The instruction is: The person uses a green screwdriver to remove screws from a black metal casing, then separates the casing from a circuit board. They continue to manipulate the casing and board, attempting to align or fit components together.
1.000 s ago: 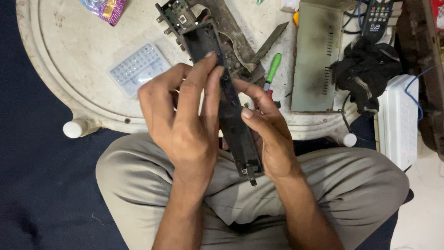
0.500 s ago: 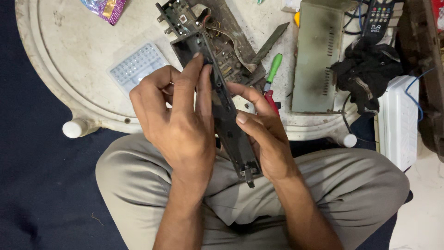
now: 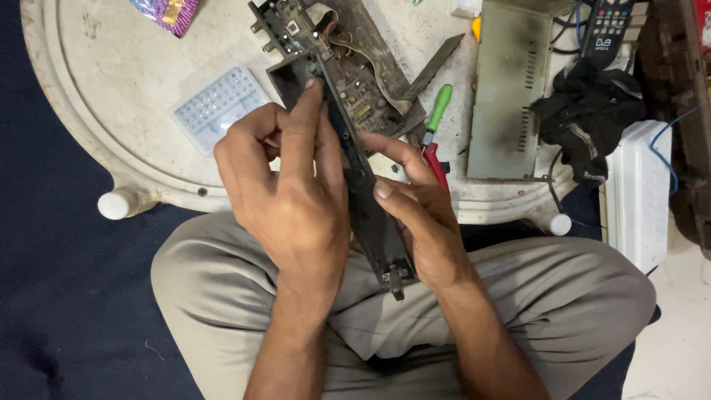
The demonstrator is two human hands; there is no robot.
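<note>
A long dark plastic panel (image 3: 354, 159) from an electronic device stands on edge between my hands, running from the round table down to my lap. My left hand (image 3: 289, 189) wraps over its left side, index finger stretched up along the panel. Gripping its right side is my right hand (image 3: 418, 215), thumb pressed on the edge. Behind the panel lies a dusty circuit board (image 3: 348, 63) with small wires on it.
The white round table (image 3: 118, 111) holds a clear button pad (image 3: 218, 104), a green-handled screwdriver (image 3: 438, 107), a red-handled tool (image 3: 435, 164), a grey metal cover (image 3: 507, 89), a black cloth (image 3: 589, 111) and a remote (image 3: 611, 30). A white box (image 3: 637, 192) stands at the right.
My left hand has slid up and left along the panel, its index finger now pointing higher. The right hand has shifted slightly toward the panel's edge.
</note>
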